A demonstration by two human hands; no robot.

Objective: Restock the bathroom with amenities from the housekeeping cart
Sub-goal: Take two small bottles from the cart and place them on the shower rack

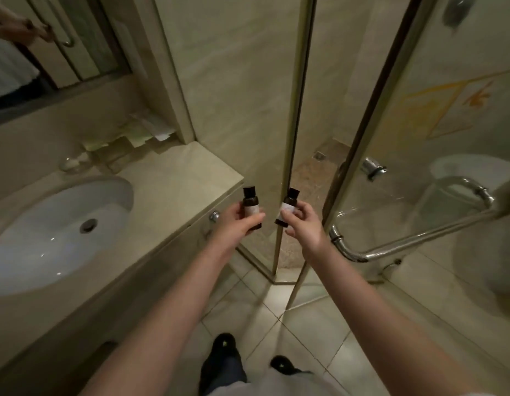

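Placing step, both bottles in the air, nothing set down yet. My left hand is curled round a small dark-brown plastic bottle with black cap and white label, upright, just beside the corner of the beige marble vanity surface. My right hand pinches a second matching brown bottle between thumb and fingers, slightly tilted, in front of the glass shower door edge. As I judge it, next I swing both left over the surface, clear of the white oval sink, stand them upright and let go.
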